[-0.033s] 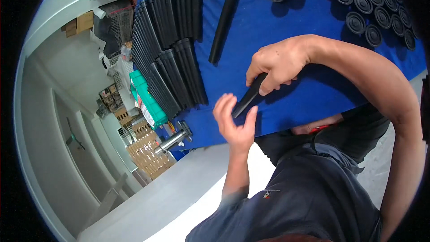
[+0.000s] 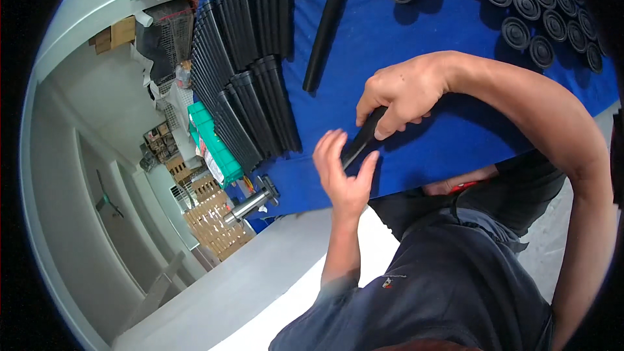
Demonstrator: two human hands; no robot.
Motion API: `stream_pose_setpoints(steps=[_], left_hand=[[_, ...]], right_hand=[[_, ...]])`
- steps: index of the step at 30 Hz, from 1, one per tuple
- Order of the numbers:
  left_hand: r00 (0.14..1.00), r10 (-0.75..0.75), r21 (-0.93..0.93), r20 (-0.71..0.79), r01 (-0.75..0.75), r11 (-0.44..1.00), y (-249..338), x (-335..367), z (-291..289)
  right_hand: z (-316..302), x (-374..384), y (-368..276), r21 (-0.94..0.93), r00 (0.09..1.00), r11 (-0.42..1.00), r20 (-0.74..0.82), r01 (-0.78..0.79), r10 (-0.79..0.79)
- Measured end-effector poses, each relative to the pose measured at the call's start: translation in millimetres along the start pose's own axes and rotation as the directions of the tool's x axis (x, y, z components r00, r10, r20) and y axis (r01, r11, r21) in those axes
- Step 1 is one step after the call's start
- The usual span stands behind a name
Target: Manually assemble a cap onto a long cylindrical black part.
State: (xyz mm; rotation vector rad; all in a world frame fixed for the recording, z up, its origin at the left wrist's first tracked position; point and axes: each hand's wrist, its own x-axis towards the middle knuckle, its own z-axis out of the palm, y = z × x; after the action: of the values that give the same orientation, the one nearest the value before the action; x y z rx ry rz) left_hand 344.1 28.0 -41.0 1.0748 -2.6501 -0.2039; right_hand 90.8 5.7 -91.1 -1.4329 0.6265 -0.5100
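The left hand [image 2: 348,188] has edged slightly toward the right hand [image 2: 406,91], its spread fingers and thumb now closer about the lower part of a slim black tube [image 2: 363,138].

The right hand is closed on the tube's upper part, slanting it over a blue cloth [image 2: 383,39]; the left is loosely cupped, so two-handed handling seems in progress. Whether the left hand touches the tube is unclear. The right hand hides the tube's top; the view's dark rim cuts off some black ringed discs [image 2: 526,4].
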Motion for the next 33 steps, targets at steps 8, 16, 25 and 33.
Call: stream_pose_setpoints(steps=[8, 16, 25, 33], left_hand=[[0.836, -0.404, -0.635, 0.372, 0.547, 0.546, -17, -9, -3], [0.770, -0.118, -0.720, 0.627, 0.630, 0.290, -28, -12, -20], [0.749, -0.013, -0.736, 0.663, 0.655, 0.171, -42, -24, -17], [0.750, -0.074, -0.749, 0.657, 0.661, 0.052, -24, -16, -16]], right_hand=[[1, -4, -5, 0.340, 0.948, 0.918, 0.167, 0.205, -0.273], [2, 1, 0, 0.362, 0.899, 0.904, 0.280, 0.227, -0.338], [4, 0, 1, 0.372, 0.902, 0.901, 0.269, 0.226, -0.337], [4, 2, 3, 0.369, 0.892, 0.900, 0.287, 0.232, -0.348]])
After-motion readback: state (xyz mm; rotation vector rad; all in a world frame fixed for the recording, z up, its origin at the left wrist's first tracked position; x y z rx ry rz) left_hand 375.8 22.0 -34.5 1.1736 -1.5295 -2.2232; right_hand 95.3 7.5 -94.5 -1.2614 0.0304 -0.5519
